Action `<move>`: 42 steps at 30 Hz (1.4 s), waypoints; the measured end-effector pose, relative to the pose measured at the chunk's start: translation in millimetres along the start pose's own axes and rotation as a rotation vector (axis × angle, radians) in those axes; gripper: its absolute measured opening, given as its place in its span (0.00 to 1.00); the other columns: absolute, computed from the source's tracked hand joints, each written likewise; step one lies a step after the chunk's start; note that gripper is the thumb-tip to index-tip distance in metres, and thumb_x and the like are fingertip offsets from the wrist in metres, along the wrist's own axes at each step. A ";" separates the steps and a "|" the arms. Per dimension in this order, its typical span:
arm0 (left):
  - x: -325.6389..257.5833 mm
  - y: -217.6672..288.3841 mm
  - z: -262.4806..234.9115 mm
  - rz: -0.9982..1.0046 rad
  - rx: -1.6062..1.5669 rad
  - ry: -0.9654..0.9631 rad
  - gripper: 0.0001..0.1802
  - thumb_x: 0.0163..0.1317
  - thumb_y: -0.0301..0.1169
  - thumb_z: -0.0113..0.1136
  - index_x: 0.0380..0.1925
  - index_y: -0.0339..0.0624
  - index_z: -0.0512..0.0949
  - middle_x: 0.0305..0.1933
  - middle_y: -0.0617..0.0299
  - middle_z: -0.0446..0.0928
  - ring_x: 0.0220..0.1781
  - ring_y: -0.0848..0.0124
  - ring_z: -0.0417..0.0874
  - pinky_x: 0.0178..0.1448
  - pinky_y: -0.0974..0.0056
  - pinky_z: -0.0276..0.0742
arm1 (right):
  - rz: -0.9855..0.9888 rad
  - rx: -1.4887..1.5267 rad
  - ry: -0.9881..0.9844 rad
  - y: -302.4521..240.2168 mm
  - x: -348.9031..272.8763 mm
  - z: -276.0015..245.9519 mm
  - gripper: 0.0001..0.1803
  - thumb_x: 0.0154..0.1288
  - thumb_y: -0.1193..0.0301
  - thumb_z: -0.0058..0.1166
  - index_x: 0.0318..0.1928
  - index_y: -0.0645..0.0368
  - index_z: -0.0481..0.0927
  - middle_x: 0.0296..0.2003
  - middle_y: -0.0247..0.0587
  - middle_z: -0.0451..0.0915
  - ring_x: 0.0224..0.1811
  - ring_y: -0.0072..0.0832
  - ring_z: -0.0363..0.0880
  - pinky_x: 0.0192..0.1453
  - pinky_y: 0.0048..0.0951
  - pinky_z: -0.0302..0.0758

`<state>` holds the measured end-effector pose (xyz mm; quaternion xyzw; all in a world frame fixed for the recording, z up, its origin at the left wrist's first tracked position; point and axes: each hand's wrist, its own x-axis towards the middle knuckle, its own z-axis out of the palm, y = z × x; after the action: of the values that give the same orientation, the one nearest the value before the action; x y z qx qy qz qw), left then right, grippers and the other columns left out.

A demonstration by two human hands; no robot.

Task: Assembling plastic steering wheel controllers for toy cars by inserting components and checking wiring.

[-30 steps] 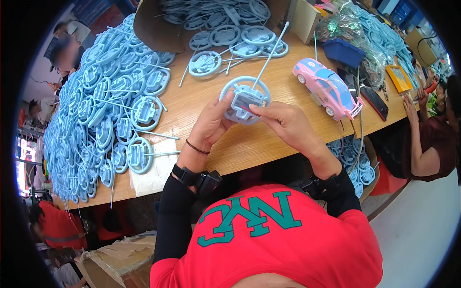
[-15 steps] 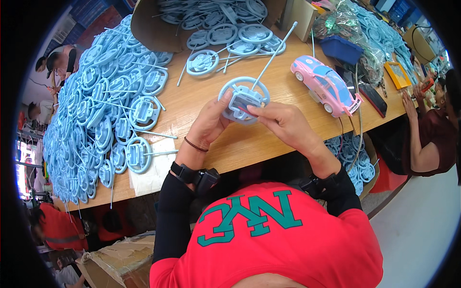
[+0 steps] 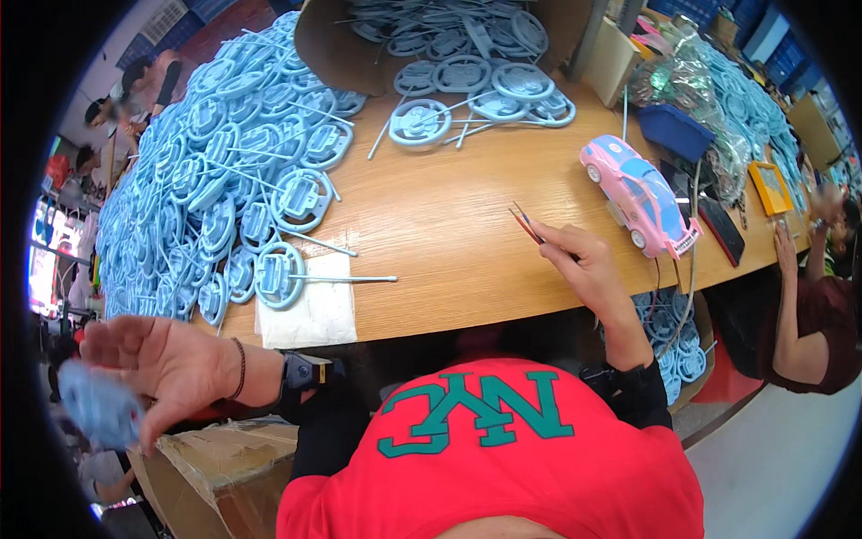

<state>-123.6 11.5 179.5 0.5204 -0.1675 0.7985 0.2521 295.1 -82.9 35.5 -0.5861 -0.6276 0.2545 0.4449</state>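
At the far left, beyond the table's near edge, my left hand (image 3: 171, 364) is open with its fingers spread. Just below those fingers, a light-blue steering-wheel-shaped toy remote (image 3: 101, 409) is smeared by motion and looks loose from the hand. My right hand (image 3: 579, 260) pinches a thin red and black pair of wire leads (image 3: 529, 227) above the table, tips pointing up and left. Closest to that hand on the right stands a pink toy car (image 3: 639, 193) with blue windows.
A big heap of blue wheel remotes (image 3: 206, 180) covers the left of the wooden table (image 3: 431, 216). More spill from a cardboard box (image 3: 337, 54) at the back. A blue bin (image 3: 675, 130) and yellow tray (image 3: 769, 187) lie right. A carton (image 3: 224, 463) stands lower left; co-workers sit nearby.
My left hand has carried the wheel remote from the table's middle to the far left and opened. The right hand has drawn the leads away from it, a little to the right.
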 end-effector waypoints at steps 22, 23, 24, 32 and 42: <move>-170.1 -261.6 -27.7 -0.687 1.225 -0.946 0.10 0.58 0.33 0.55 0.32 0.36 0.77 0.34 0.49 0.80 0.37 0.50 0.81 0.43 0.51 0.76 | 0.198 0.242 -0.069 50.4 -18.2 17.1 0.20 0.63 0.77 0.54 0.57 0.61 0.77 0.28 0.30 0.76 0.22 0.11 0.65 0.24 0.14 0.60; -158.4 -247.4 -20.1 -0.777 1.219 -0.857 0.10 0.59 0.33 0.55 0.32 0.36 0.77 0.33 0.49 0.80 0.36 0.51 0.81 0.42 0.52 0.76 | 0.207 0.261 -0.076 51.4 -16.7 17.2 0.20 0.63 0.77 0.54 0.57 0.61 0.77 0.28 0.30 0.76 0.22 0.11 0.65 0.24 0.14 0.60; -146.4 -232.6 -13.8 -0.862 1.209 -0.768 0.10 0.61 0.33 0.55 0.32 0.36 0.78 0.32 0.49 0.80 0.35 0.53 0.82 0.41 0.53 0.76 | 0.215 0.282 -0.081 49.5 -16.7 18.1 0.20 0.63 0.77 0.54 0.57 0.61 0.77 0.28 0.30 0.77 0.22 0.11 0.65 0.24 0.14 0.60; -142.9 -190.1 30.2 -1.400 0.122 -0.031 0.16 0.69 0.36 0.54 0.51 0.38 0.75 0.37 0.66 0.79 0.36 0.79 0.80 0.40 0.70 0.79 | -0.001 -0.089 -0.042 2.3 -9.0 14.3 0.17 0.61 0.79 0.55 0.52 0.62 0.80 0.29 0.43 0.78 0.32 0.29 0.76 0.39 0.27 0.71; -184.8 -160.7 74.7 -1.623 0.061 -0.167 0.17 0.68 0.33 0.54 0.51 0.34 0.76 0.41 0.62 0.80 0.39 0.74 0.82 0.44 0.68 0.80 | -0.214 -0.468 -0.015 -30.7 16.3 10.5 0.16 0.63 0.72 0.54 0.50 0.44 0.82 0.28 0.39 0.76 0.28 0.40 0.77 0.30 0.38 0.72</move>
<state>86.1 61.0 41.2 0.5441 0.2651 0.3298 0.7245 271.9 -70.7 60.6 -0.6013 -0.7311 0.0582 0.3171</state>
